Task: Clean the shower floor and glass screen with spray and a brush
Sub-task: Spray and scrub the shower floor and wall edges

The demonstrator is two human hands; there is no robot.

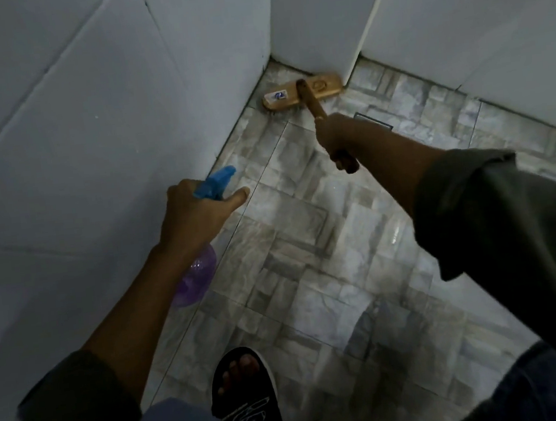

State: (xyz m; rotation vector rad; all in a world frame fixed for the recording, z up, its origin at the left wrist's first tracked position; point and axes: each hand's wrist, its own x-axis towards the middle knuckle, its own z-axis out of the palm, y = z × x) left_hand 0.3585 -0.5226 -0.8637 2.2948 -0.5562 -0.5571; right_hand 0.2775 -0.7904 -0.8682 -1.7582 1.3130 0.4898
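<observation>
— What stands on the one tiled shower floor [307, 241]?
— One brush [302, 93], head down in the far corner by the wall [311, 18]; the right hand [337, 135] grips its handle.
— And sprays?
— One spray bottle [196, 279], purple with a blue nozzle, gripped by the left hand [195, 215] above the floor

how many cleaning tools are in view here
2. A spray bottle, blue head and purple body, gripped in the left hand; a wooden brush, its handle held by the right hand, head on the floor in the far corner. Others may lie out of frame.
</observation>
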